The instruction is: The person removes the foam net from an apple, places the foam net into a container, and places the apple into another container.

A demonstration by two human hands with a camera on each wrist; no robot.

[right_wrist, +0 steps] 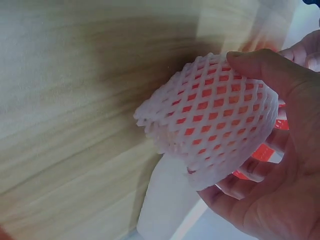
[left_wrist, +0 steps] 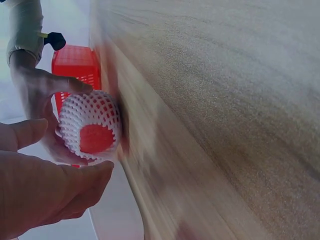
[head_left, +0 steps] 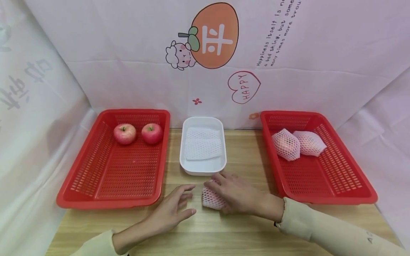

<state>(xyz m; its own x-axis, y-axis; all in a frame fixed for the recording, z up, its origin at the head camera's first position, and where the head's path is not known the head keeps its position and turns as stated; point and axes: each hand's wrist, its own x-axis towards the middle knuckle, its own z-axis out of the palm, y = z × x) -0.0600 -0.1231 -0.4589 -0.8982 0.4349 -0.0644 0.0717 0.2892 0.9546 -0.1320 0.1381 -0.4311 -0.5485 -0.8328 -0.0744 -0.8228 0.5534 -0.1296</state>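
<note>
My right hand (head_left: 238,193) grips an apple in a white foam net (head_left: 211,198) at the middle of the table, just in front of the white tray. In the right wrist view its thumb lies on top of the netted apple (right_wrist: 220,112) and the other fingers curve around the far side. Red skin shows through the mesh, and in the left wrist view a bare patch of the apple (left_wrist: 97,138) faces out of the net's open end. To the left of it, my left hand (head_left: 169,213) has its thumb and fingers spread, holding nothing.
A white tray (head_left: 203,170) holds flat foam nets (head_left: 203,145). At left stands a red basket (head_left: 128,185) with two bare apples (head_left: 125,134). Another red basket (head_left: 320,181), at right, contains two netted apples (head_left: 286,144). A printed cloth (head_left: 144,81) hangs behind.
</note>
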